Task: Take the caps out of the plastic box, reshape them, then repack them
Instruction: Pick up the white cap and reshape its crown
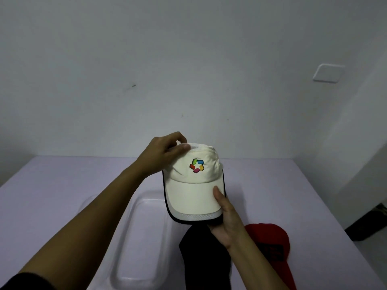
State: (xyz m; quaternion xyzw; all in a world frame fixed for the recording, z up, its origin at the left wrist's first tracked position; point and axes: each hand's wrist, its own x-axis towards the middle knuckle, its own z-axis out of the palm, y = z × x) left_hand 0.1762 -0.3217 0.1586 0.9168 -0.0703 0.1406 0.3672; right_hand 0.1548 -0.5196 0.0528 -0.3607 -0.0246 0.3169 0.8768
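Cap in hand: a cream cap (189, 181) with a coloured emblem and dark-edged brim is held up above the bench (62, 185), just over the far end of the box.
Left hand (165, 155): fingers are closed in a pinch on the crown's top edge.
Right hand (226, 218): the brim's right side is gripped, thumb on top and fingers underneath.
Plastic box (138, 237): clear, lying on the bench below the left forearm — it appears emptied, with no cap seen inside.
Other caps: a black cap (201, 258) lies just right of the box, and a red cap (270, 245) is just beside it, further right.
Progress: unpacking is judged done; reshaping seems under way on the cream cap. Whether the black and red caps are already shaped cannot be told — repacking is all still left.
Surface: a pale lilac bench, plain and smooth.
Room: a bare white wall stands behind, with a blank plate (328, 75) at upper right; a dark object sits low at the right edge.
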